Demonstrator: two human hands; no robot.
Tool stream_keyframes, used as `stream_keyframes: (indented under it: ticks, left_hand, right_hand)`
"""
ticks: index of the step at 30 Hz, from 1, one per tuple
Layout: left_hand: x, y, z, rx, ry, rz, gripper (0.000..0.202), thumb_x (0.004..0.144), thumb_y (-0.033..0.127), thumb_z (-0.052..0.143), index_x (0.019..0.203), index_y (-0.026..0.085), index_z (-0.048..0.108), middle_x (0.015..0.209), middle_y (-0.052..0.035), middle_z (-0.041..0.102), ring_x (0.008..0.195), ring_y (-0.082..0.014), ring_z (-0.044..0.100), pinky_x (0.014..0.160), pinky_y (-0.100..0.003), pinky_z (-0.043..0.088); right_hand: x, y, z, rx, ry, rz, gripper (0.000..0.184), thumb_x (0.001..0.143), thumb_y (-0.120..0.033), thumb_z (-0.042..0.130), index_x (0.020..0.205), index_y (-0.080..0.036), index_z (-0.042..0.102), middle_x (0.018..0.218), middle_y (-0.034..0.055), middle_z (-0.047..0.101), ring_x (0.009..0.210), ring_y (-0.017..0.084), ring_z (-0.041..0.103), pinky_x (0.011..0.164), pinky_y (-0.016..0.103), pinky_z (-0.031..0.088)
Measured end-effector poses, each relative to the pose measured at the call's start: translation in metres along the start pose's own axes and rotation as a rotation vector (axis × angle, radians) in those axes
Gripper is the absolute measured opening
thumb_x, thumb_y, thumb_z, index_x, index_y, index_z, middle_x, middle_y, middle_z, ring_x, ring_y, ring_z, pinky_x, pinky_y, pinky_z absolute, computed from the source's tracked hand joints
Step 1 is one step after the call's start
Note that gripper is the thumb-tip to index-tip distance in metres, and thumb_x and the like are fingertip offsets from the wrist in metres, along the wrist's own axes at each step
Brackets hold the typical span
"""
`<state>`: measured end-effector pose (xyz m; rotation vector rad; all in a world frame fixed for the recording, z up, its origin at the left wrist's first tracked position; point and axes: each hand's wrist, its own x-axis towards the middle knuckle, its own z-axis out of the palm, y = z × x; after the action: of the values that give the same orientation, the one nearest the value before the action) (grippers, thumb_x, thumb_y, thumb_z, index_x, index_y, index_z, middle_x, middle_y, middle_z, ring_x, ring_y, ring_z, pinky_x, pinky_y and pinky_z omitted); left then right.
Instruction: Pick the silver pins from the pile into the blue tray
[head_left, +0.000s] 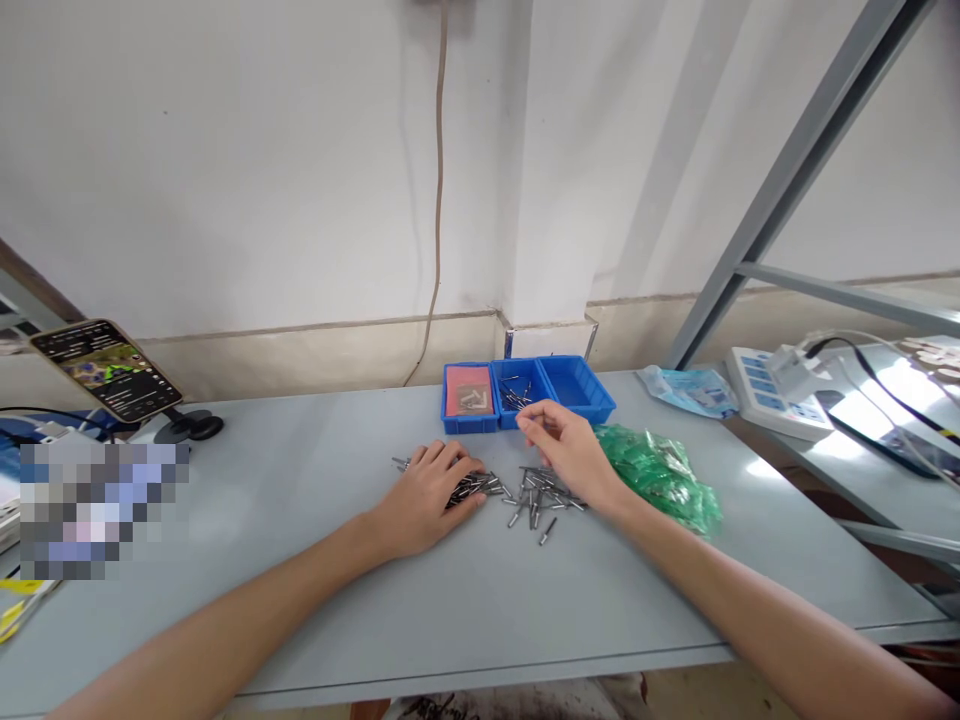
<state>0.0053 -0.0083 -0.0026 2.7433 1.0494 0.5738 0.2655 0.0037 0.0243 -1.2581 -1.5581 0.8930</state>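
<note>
Head view: your left hand (429, 497), fingers slightly spread, partly covers the left pile of metal pins (480, 486), where light pressure should limit scatter, while your right hand (566, 447) curls near the middle blue tray (507, 421), any pinch unclear.

"Blue bins (574, 385)?"
"Three."
"Metal pins (551, 490)?"
"Dozens — too jumbled for exact figures."
"Left hand (429, 495), right hand (574, 450)?"
"One apiece."
"Propped phone (106, 370)?"
"One."
"Blue-and-white packet (688, 391)?"
"One."
"Green bags (652, 470)?"
"Heaped — number unclear."
</note>
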Motion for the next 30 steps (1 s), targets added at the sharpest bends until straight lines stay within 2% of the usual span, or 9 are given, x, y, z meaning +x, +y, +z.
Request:
stream_keyframes:
  ticks: [3,5,8,17,20,23,27,30]
  left_hand:
    - [0.0,0.0,0.0,0.007,0.009,0.002,0.028,0.109,0.045,0.051,0.129,0.026,0.061,0.121,-0.0071,0.062,0.104,-0.0264,0.055,0.091,-0.043,0.044]
    - [0.0,-0.001,0.001,0.009,0.016,0.005,0.029,0.11,0.045,0.051,0.128,0.026,0.062,0.12,-0.0072,0.062,0.103,-0.0262,0.055,0.09,-0.042,0.044]
    - [0.0,0.0,0.001,0.012,0.017,0.004,0.028,0.11,0.045,0.051,0.127,0.026,0.062,0.119,-0.0069,0.062,0.103,-0.0261,0.055,0.091,-0.042,0.044]
    - [0.0,0.0,0.0,0.013,0.002,0.0,0.025,0.109,0.043,0.053,0.127,0.027,0.06,0.12,-0.0062,0.061,0.103,-0.0262,0.054,0.092,-0.043,0.043]
    - [0.0,0.0,0.001,0.009,0.008,0.003,0.025,0.109,0.042,0.052,0.126,0.027,0.061,0.119,-0.0064,0.061,0.103,-0.0262,0.054,0.091,-0.042,0.043]
    - [0.0,0.0,0.001,0.013,0.016,0.007,0.024,0.109,0.042,0.052,0.125,0.026,0.061,0.118,-0.0066,0.061,0.102,-0.0261,0.054,0.09,-0.042,0.043]
    - [0.0,0.0,0.001,0.009,0.0,0.002,0.023,0.109,0.041,0.052,0.125,0.026,0.06,0.118,-0.0063,0.061,0.102,-0.0259,0.053,0.09,-0.042,0.042]
    - [0.0,0.0,0.0,0.007,-0.007,0.0,0.024,0.109,0.041,0.053,0.126,0.026,0.06,0.119,-0.006,0.061,0.103,-0.0261,0.053,0.091,-0.042,0.042]
  right_hand:
    - [-0.002,0.0,-0.004,-0.389,-0.122,-0.212,0.014,0.098,-0.037,0.066,0.092,-0.024,0.068,0.079,-0.0003,0.064,0.072,0.018,0.057,0.066,0.032,0.043]
    - [-0.004,0.002,-0.005,-0.527,-0.213,-0.281,0.011,0.096,-0.032,0.069,0.089,-0.024,0.066,0.084,0.0001,0.064,0.078,0.019,0.059,0.07,0.032,0.042]
    - [-0.006,0.007,-0.003,-0.636,-0.283,-0.325,0.012,0.093,-0.027,0.073,0.089,-0.023,0.062,0.086,0.0001,0.062,0.083,0.02,0.059,0.074,0.032,0.042]
    - [-0.007,0.004,-0.002,-0.629,-0.325,-0.342,0.01,0.096,-0.017,0.063,0.089,-0.023,0.061,0.084,-0.0014,0.061,0.077,0.018,0.057,0.072,0.031,0.04]
    - [-0.007,0.0,-0.002,-0.602,-0.378,-0.35,0.012,0.095,-0.024,0.069,0.086,-0.023,0.062,0.077,-0.0034,0.059,0.074,0.017,0.056,0.074,0.031,0.039]
    - [-0.01,0.001,0.001,-0.596,-0.412,-0.378,0.016,0.091,-0.029,0.076,0.086,-0.023,0.063,0.079,-0.0035,0.059,0.076,0.017,0.058,0.077,0.032,0.039]
    - [-0.011,0.004,0.003,-0.623,-0.413,-0.397,0.014,0.091,-0.018,0.072,0.084,-0.022,0.061,0.081,-0.0035,0.062,0.079,0.017,0.058,0.079,0.031,0.037]
    - [-0.01,0.005,0.003,-0.652,-0.388,-0.407,0.014,0.091,-0.015,0.068,0.084,-0.022,0.058,0.079,-0.0034,0.061,0.079,0.017,0.057,0.078,0.031,0.036]
